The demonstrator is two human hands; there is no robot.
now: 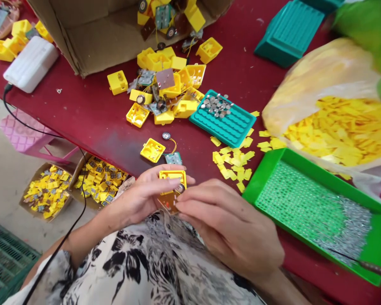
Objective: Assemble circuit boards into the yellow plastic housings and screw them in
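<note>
My left hand [139, 192] is closed around a small open yellow plastic case [172, 174], with the thumb laid across it. A brown circuit board [168, 203] hangs at the near side of the case, and a small round part [180, 188] shows at its right edge. The fingers of my right hand [231, 224] pinch at the board's right edge; whether a tiny piece is also between the fingertips is hidden. Just beyond my hands lie another yellow case [153, 150] and a green circuit board [173, 158] wired to a small round disc [166, 136].
A pile of yellow cases [158, 61] spills from a cardboard box [92, 38]. A teal tray [225, 127] holds coin cells [217, 105]. Rightward are yellow tabs [236, 159], a plastic bag [292, 93] and a green tray [273, 167] of screws [352, 228]. A black cable [79, 216] crosses left.
</note>
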